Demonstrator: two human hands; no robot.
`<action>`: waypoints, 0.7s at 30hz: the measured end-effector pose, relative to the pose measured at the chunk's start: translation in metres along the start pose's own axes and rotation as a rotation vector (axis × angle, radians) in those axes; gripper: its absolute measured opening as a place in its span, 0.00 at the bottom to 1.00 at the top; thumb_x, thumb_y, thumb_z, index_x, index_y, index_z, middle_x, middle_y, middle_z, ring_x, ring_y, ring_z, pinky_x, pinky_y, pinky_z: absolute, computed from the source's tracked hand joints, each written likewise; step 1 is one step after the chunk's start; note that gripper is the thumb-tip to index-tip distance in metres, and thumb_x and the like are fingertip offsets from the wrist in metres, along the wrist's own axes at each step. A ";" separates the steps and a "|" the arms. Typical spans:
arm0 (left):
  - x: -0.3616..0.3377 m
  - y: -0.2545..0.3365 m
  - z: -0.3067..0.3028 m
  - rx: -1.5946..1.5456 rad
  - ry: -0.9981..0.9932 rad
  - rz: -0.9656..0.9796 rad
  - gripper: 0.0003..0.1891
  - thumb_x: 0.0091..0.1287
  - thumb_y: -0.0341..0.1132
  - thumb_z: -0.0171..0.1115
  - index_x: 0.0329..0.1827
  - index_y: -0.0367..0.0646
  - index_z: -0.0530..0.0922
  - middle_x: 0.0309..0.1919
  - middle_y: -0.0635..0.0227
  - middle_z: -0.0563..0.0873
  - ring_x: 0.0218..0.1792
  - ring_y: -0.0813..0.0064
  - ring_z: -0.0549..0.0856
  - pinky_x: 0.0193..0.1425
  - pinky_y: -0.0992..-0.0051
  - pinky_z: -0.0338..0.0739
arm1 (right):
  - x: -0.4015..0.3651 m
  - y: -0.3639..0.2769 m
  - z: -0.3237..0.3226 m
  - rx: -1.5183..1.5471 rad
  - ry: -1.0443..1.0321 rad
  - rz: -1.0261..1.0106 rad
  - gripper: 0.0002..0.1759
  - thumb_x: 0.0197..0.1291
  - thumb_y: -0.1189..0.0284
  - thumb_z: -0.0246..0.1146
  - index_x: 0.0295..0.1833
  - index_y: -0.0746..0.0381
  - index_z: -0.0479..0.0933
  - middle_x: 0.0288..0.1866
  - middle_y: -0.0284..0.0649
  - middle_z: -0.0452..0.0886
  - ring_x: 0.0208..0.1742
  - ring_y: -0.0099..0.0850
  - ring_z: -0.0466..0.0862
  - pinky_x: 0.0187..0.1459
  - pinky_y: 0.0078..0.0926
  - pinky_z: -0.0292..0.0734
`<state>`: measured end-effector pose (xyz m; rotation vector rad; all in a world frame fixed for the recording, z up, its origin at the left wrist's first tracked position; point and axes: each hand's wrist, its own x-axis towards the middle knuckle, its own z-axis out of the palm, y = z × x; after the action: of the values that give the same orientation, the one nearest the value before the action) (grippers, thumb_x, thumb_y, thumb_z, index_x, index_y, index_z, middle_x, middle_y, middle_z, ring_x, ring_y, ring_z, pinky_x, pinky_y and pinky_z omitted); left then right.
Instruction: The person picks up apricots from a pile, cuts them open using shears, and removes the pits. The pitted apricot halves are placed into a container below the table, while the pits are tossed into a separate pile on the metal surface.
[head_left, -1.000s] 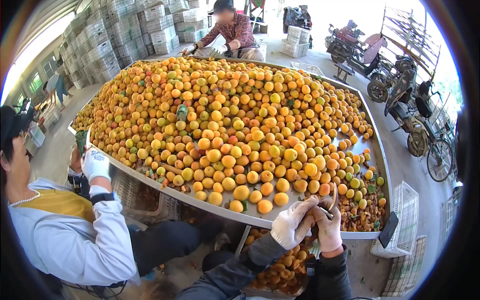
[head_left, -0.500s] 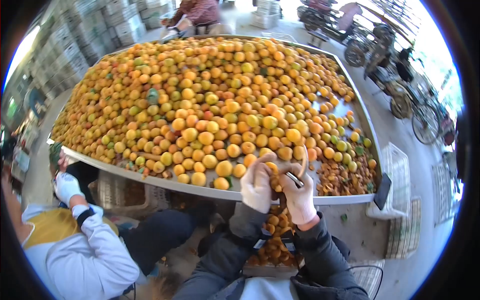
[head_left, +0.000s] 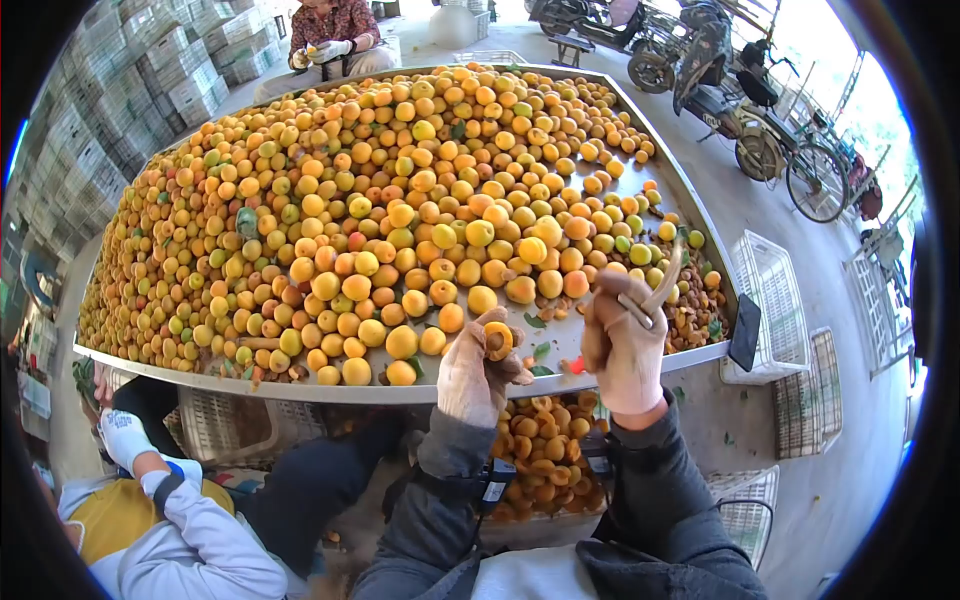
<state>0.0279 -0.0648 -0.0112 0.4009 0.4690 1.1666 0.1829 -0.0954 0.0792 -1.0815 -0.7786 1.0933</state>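
Note:
Above the table's near edge, my gloved left hand [head_left: 470, 375] is closed around an apricot half [head_left: 497, 341], its hollow cut side facing up. A short gap to the right, my gloved right hand [head_left: 624, 345] grips a small hand tool [head_left: 666, 280] with a long, pale, curved end rising past the fingers. The tool's working end is unclear behind the blurred fingers. Whole apricots [head_left: 400, 345], yellow to orange with some green, heap over the metal table [head_left: 700, 354] beyond both hands. Below my forearms, a container is full of apricot halves [head_left: 545, 450].
Small brown pieces [head_left: 690, 318] pile at the table's right corner, near a dark flat panel [head_left: 745, 332]. White plastic crates [head_left: 770, 300] stand on the floor to the right. A co-worker in white gloves [head_left: 125, 437] sits at left; another person [head_left: 335, 40] works across the table.
My hands have moved apart, and the apricot's hollow cut side now shows in my left hand. The right hand has lifted away with the tool. The camera view has shifted, revealing more of the person opposite.

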 end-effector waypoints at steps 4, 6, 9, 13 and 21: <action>0.000 -0.007 0.004 0.025 0.033 -0.017 0.24 0.75 0.51 0.52 0.60 0.38 0.74 0.38 0.63 0.81 0.28 0.76 0.81 0.31 0.72 0.83 | 0.014 0.004 0.033 0.222 0.025 -0.305 0.10 0.64 0.81 0.60 0.50 0.64 0.80 0.31 0.37 0.78 0.14 0.22 0.71 0.14 0.19 0.65; -0.002 -0.007 0.006 0.054 0.055 -0.013 0.23 0.76 0.48 0.51 0.59 0.36 0.74 0.34 0.66 0.80 0.27 0.77 0.82 0.30 0.72 0.83 | 0.015 0.008 0.041 0.227 0.009 -0.350 0.11 0.64 0.83 0.59 0.50 0.65 0.81 0.32 0.37 0.78 0.16 0.22 0.72 0.16 0.16 0.66; 0.000 -0.008 0.010 0.079 0.068 -0.045 0.21 0.77 0.46 0.50 0.57 0.36 0.74 0.31 0.68 0.79 0.26 0.76 0.82 0.29 0.71 0.83 | 0.029 0.028 0.038 0.065 -0.058 -0.456 0.12 0.67 0.80 0.56 0.54 0.61 0.77 0.25 0.34 0.73 0.12 0.21 0.68 0.14 0.17 0.60; -0.001 -0.016 0.010 0.150 0.121 0.002 0.20 0.78 0.44 0.48 0.56 0.33 0.74 0.32 0.64 0.80 0.22 0.78 0.79 0.26 0.77 0.79 | 0.030 0.033 0.040 -0.090 -0.121 -0.550 0.10 0.65 0.83 0.58 0.50 0.65 0.79 0.28 0.33 0.74 0.15 0.20 0.70 0.17 0.16 0.62; -0.004 -0.018 0.011 0.242 0.158 0.049 0.18 0.77 0.41 0.45 0.54 0.34 0.75 0.34 0.61 0.82 0.20 0.77 0.79 0.20 0.76 0.76 | 0.043 0.032 0.034 0.284 -0.132 -0.215 0.11 0.67 0.80 0.53 0.52 0.63 0.77 0.25 0.33 0.70 0.13 0.16 0.60 0.15 0.17 0.52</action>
<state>0.0471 -0.0753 -0.0109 0.5333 0.7459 1.1977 0.1554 -0.0420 0.0590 -0.6759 -0.7961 1.0605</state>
